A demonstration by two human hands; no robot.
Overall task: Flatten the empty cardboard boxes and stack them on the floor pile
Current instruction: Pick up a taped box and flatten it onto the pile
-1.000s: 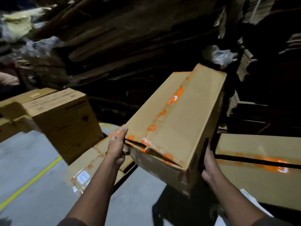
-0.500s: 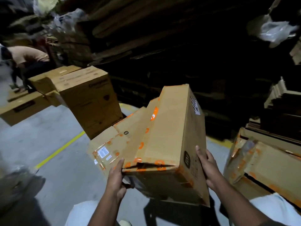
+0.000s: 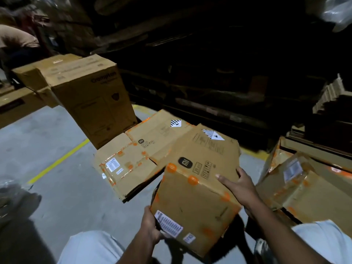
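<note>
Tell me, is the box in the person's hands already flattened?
Not yet. The box still has depth: its top and a side face both show, meeting at a bent edge. The left hand and right hand grip it.

A yellow floor line (image 3: 59, 161) crosses the grey concrete floor (image 3: 38, 141); what may be crumpled plastic wrap (image 3: 337, 10) hangs upper right.

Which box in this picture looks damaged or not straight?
The box held by the left hand and right hand looks creased and half collapsed, tilted over the flattened pile. Its orange tape seems torn.
</note>
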